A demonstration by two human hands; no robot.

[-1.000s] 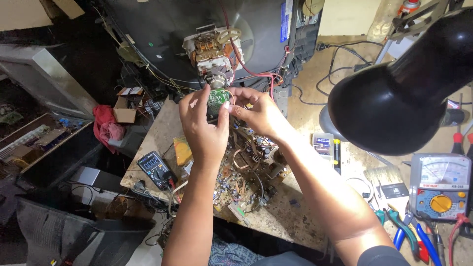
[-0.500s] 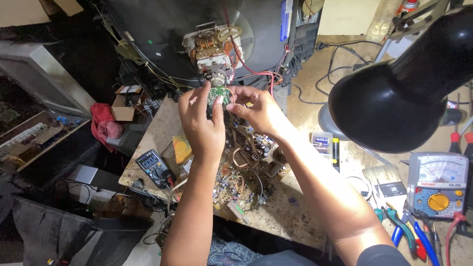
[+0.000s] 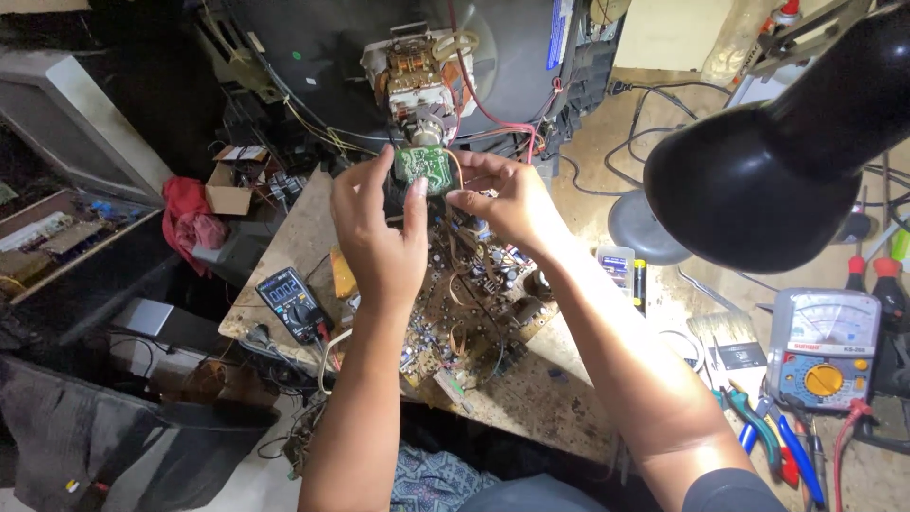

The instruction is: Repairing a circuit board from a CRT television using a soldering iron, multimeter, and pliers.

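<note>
Both of my hands hold a small green circuit board [image 3: 424, 167] just below the neck of a big dark picture tube [image 3: 417, 66]. My left hand [image 3: 374, 228] grips the board's left edge, thumb across its face. My right hand [image 3: 502, 204] pinches its right edge with the fingertips. Red and orange wires run from the board toward the tube's yoke. Beneath my hands a large brown circuit board [image 3: 464, 313] crowded with parts lies on the worn workbench [image 3: 531, 398].
A black desk lamp [image 3: 768, 171] hangs over the right side. A digital multimeter [image 3: 294, 303] lies at the bench's left; an analog meter [image 3: 823, 346], pliers and screwdrivers [image 3: 768, 446] lie at the right. A red rag [image 3: 190, 223] and boxes sit left.
Both hands with the small green board have shifted slightly up toward the tube's neck; the view has tilted a little.
</note>
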